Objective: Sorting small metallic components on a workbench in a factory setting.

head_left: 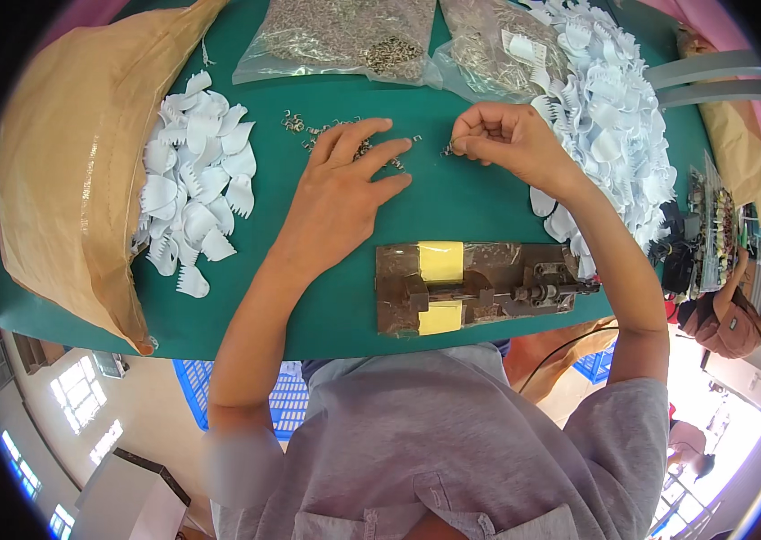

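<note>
My left hand [333,196] rests on the green table [439,202] with its fingers spread over a loose heap of small metal clips [294,122], partly hiding them. To its right, my right hand [513,142] is closed in a pinch, thumb against forefinger. A tiny metal clip [447,149] shows at those fingertips. Between the hands one more clip lies apart on the table. Nearer to me sits a brown metal fixture [508,310] with a yellow strip across it and a sliding rod along its length; neither hand touches it.
White comb-toothed plastic pieces lie in a small pile [202,184] at left and a large pile [612,135] at right. Two clear bags of metal parts [331,36] stand at the back. A big brown paper sack [74,171] borders the left side. Other people appear far right.
</note>
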`<state>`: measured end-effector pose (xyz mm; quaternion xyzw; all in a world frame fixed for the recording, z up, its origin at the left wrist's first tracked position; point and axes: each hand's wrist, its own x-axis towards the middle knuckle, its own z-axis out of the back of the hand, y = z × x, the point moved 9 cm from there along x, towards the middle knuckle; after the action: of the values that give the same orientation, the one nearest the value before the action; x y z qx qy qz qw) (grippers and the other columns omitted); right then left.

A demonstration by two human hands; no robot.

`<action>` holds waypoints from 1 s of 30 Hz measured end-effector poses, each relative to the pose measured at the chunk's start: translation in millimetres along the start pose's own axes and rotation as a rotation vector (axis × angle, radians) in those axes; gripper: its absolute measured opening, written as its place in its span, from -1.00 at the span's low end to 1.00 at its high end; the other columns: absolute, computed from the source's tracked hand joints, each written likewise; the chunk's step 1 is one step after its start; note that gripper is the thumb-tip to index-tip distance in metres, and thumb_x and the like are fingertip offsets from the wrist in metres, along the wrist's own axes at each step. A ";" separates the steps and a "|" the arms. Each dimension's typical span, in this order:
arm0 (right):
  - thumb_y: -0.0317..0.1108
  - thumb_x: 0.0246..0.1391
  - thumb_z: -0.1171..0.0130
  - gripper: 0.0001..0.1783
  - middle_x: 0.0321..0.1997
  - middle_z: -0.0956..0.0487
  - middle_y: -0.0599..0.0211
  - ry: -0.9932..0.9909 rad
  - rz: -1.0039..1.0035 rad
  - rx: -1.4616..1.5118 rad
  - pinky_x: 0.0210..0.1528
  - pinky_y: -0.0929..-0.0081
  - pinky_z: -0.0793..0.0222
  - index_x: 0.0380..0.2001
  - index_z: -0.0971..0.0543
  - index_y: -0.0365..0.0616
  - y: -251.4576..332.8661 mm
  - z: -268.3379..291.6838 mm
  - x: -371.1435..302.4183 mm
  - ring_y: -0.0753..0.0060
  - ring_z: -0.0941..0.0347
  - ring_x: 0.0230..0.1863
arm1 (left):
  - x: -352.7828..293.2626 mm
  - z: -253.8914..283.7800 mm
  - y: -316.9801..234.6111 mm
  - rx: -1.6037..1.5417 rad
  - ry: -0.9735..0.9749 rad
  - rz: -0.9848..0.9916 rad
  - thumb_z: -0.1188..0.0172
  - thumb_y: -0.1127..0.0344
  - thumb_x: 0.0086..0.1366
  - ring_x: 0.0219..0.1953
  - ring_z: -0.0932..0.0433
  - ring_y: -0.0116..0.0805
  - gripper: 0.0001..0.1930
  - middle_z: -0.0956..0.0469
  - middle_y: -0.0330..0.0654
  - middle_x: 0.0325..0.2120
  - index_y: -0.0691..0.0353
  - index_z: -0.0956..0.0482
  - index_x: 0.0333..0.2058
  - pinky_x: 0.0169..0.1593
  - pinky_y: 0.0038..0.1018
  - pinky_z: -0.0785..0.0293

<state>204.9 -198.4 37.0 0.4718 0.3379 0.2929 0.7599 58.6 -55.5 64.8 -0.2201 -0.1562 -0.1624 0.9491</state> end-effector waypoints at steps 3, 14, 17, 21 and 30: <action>-0.37 0.21 -0.39 -0.83 -0.33 -0.71 0.40 -0.085 0.043 -0.286 -0.16 0.54 -0.54 -0.16 -0.72 -0.19 2.7 8.0 6.6 0.56 -0.58 -0.35 | -0.4 3.4 3.5 0.012 -0.021 0.025 -0.27 0.58 0.16 0.36 -0.44 -0.07 -0.67 -0.64 -0.28 0.19 0.13 -0.79 -0.12 0.36 -0.11 -0.37; -0.46 0.18 -0.36 -0.83 -0.11 -0.66 0.33 -0.078 0.532 -0.685 0.00 0.22 -0.57 -0.15 -0.74 -0.08 42.8 -44.7 11.9 0.12 -0.57 -0.01 | -2.3 17.1 32.8 -0.097 -0.163 0.121 -0.31 0.56 0.16 0.30 -0.47 -0.13 -0.72 -0.69 -0.31 0.07 0.16 -0.77 -0.14 0.34 -0.11 -0.39; -0.49 0.14 -0.36 -0.81 -0.13 -0.65 0.32 -0.081 0.577 -0.712 -0.01 0.21 -0.58 -0.16 -0.74 -0.08 43.1 -44.3 4.5 0.12 -0.58 -0.06 | -2.8 11.5 36.3 -0.142 -0.197 0.114 -0.31 0.55 0.20 0.29 -0.48 -0.13 -0.73 -0.70 -0.31 0.08 0.16 -0.77 -0.12 0.34 -0.10 -0.38; -0.51 -0.01 -0.38 -0.67 -0.13 -0.62 0.38 -0.072 0.724 -0.811 -0.03 0.25 -0.50 -0.12 -0.73 -0.05 65.8 -67.3 -23.9 0.22 -0.54 -0.05 | -6.0 0.4 49.7 -0.262 -0.256 0.158 -0.29 0.52 0.27 0.30 -0.49 -0.13 -0.75 -0.71 -0.32 0.10 0.15 -0.78 -0.11 0.37 -0.12 -0.34; -0.48 -0.07 -0.39 -0.59 -0.08 -0.57 0.41 0.045 0.742 -0.946 -0.01 0.28 -0.42 -0.07 -0.73 -0.06 53.2 -76.2 -41.1 0.28 -0.49 -0.01 | -1.9 -10.3 45.8 -0.274 -0.125 0.083 -0.38 0.34 0.31 0.40 -0.40 -0.10 -0.75 -0.70 -0.39 0.18 0.06 -0.81 -0.05 0.45 -0.10 -0.22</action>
<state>113.4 -169.9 70.6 0.1623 -0.0003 0.6671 0.7270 76.5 -21.0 38.5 -0.3633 -0.1824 -0.1290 0.9045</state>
